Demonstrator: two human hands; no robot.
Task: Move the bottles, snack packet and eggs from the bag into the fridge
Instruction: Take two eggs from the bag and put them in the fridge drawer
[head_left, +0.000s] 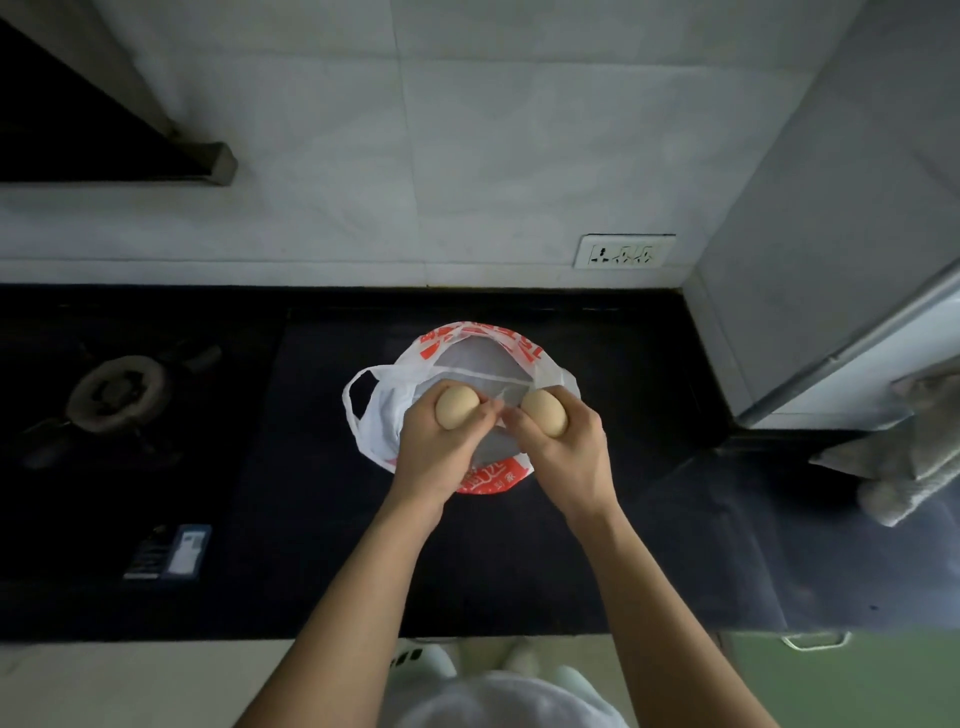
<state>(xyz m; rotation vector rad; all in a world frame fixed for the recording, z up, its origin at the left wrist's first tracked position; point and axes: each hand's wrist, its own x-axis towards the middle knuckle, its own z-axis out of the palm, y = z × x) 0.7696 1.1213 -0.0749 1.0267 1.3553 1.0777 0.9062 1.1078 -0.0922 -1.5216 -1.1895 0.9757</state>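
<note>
A white plastic bag with red print stands open on the black countertop. My left hand holds a pale brown egg just above the bag's mouth. My right hand holds a second egg beside it. The two hands almost touch at the fingertips over the bag. I see no bottles or snack packet; the inside of the bag looks pale and mostly hidden by my hands. The fridge's grey side rises at the right.
A gas burner sits on the dark hob at the left. A wall socket is on the tiled wall behind the bag. A grey cloth hangs at the right, by the fridge. A small dark packet lies near the counter's front left.
</note>
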